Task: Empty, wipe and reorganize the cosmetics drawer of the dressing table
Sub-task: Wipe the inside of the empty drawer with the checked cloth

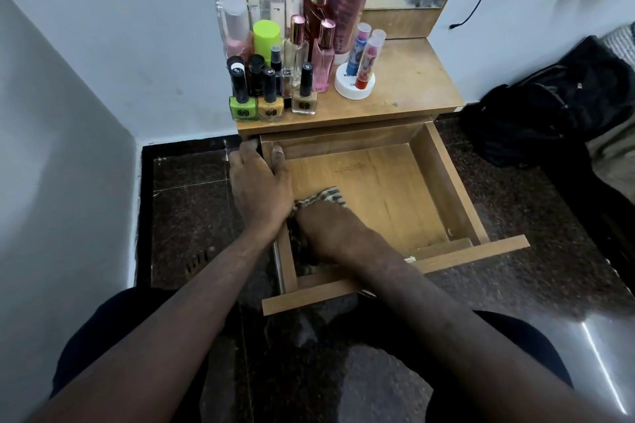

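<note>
The drawer (443,182) stands pulled well out from under the surface (405,86) of the dressing table, and nothing lies inside it but a checked cloth (323,197). Its former contents appear to have been moved up onto the surface, crowded at the far left: nail polish bottles (269,106) in the near row, perfume bottles (323,55) and a green-capped bottle (266,38) behind them, and lip balm sticks (366,58) standing on a white lid (354,86). Parking them there keeps the drawer floor bare for wiping and the items close for putting back.

The left hand (257,182) is wrapped over the drawer's left wall near its far end, thumb inside and fingers outside, a grip that likely steadies the drawer against the push of wiping. The right hand (326,230) lies on the cloth in the near left corner, knuckles up, pressing it to the wood; the fingers are tucked out of sight beneath, so whether they bunch the cloth or lie flat on it cannot be told.

Emptying looks finished and wiping is in hand, with most of the drawer floor to the right and far side exposed. Reorganizing has not yet started.
</note>
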`<state>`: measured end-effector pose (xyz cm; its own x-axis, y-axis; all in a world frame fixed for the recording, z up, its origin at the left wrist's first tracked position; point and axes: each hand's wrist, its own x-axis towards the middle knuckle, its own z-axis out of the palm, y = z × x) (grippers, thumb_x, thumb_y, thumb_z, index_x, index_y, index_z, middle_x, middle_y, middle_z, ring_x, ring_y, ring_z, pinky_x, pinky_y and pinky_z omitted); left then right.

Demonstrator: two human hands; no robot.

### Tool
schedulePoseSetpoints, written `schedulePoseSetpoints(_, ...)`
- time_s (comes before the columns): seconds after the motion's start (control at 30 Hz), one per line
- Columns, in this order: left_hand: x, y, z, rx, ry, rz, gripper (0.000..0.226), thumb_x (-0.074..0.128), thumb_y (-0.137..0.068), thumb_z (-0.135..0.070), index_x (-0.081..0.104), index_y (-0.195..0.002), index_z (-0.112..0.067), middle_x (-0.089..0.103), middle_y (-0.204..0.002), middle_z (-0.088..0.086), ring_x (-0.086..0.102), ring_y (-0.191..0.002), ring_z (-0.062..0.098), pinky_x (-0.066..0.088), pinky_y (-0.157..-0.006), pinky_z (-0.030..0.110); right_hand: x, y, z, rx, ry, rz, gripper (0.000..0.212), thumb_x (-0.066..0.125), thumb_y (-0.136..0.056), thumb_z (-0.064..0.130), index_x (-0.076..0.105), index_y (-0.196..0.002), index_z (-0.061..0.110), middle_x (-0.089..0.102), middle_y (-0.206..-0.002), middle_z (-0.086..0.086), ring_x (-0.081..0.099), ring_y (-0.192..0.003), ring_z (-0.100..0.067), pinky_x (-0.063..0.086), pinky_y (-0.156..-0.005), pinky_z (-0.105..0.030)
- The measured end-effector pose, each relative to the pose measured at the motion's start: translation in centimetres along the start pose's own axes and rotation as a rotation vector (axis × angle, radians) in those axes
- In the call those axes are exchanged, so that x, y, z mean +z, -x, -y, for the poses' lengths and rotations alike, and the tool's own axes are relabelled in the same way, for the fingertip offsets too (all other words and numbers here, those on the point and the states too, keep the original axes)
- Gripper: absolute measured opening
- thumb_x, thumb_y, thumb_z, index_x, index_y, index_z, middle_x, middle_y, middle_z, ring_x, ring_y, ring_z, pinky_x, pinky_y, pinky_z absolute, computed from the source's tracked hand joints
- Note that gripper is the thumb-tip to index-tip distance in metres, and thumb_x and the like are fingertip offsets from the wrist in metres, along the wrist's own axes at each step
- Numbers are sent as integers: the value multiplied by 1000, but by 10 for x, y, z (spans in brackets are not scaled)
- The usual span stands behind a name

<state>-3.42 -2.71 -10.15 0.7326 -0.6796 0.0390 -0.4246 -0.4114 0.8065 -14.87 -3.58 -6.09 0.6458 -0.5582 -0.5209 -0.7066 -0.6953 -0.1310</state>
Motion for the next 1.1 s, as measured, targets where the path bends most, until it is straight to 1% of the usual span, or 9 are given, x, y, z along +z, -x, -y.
schedulePoseSetpoints(0.13, 0, -1, 3, 3, -10, -5, 43, 54, -109, -39, 52, -139, -9, 53, -132, 14, 57, -117, 33, 35, -83, 34, -13, -14, -21, -10, -38, -289, 45, 68, -99, 21, 58, -143, 19, 51, -150, -13, 55, -134, -38, 51, -109, -51)
schedulePoseSetpoints(0.27, 1, -2, 5, 14, 9, 0, 41, 54, -108, -39, 54, -137, -9, 54, -131, 14, 58, -115, 33, 37, -84, 34, -18, -27, -53, -61, -7, -205, 69, 70, -95, 50, 43, -157, 35, 21, -167, -5, 24, -149, -45, 37, -120, -62)
schedulePoseSetpoints(0.47, 2, -3, 6, -7, 23, -1, 44, 54, -108, -43, 53, -140, -12, 53, -133, 10, 59, -116, 29, 41, -84, 36, 0, -11, -77, -144, 73, -247, 55, 62, -102, 36, 43, -151, 19, 39, -156, -13, 43, -139, -38, 47, -108, -48)
schedulePoseSetpoints(0.57, 2, -4, 6, -4, 30, -4, 44, 54, -108, -42, 52, -141, -12, 53, -133, 11, 59, -115, 28, 42, -83, 36, -11, 5, -98, -5, -648, -275, 32, 56, -107, 21, 54, -136, 9, 64, -126, -10, 64, -113, -29, 50, -91, -32)
schedulePoseSetpoints(0.67, 1, -2, 5, -6, 38, -1, 44, 54, -108, -41, 53, -140, -11, 53, -133, 11, 58, -115, 28, 41, -83, 35, -13, 24, -111, 19, -1791, -180, 38, 50, -106, 23, 58, -135, -1, 68, -131, -20, 69, -113, -33, 57, -104, -46)
schedulePoseSetpoints(0.8, 1, -2, 6, 12, 55, -2, 38, 56, -108, -37, 56, -135, -11, 54, -129, 11, 58, -115, 30, 36, -84, 33, -13, 38, -110, -123, -2258, -96, 70, 48, -99, 61, 67, -136, 5, 59, -149, -22, 56, -139, -42, 36, -121, -63)
schedulePoseSetpoints(0.9, 2, -4, 7, 0, 49, 1, 38, 55, -108, -40, 55, -134, -12, 54, -131, 13, 58, -116, 32, 37, -85, 34, -23, 46, -106, -76, -1985, -89, 67, 67, -94, 54, 62, -140, 6, 68, -138, -22, 64, -130, -39, 47, -112, -62)
schedulePoseSetpoints(1.0, 3, -5, 9, -9, 43, 10, 40, 54, -107, -42, 54, -135, -13, 54, -132, 12, 58, -118, 32, 40, -87, 36, -47, 62, -124, 34, -1237, -287, 15, 66, -102, 15, 70, -116, 16, 81, -108, -1, 77, -99, -16, 63, -87, -37)
schedulePoseSetpoints(1.1, 3, -5, 10, -8, 56, 9, 40, 55, -107, -43, 54, -135, -14, 54, -133, 12, 58, -118, 31, 40, -88, 36, -74, 88, -151, -18, -422, -116, 13, 59, -105, 12, 70, -111, 16, 74, -101, -2, 70, -96, -25, 56, -79, -39)
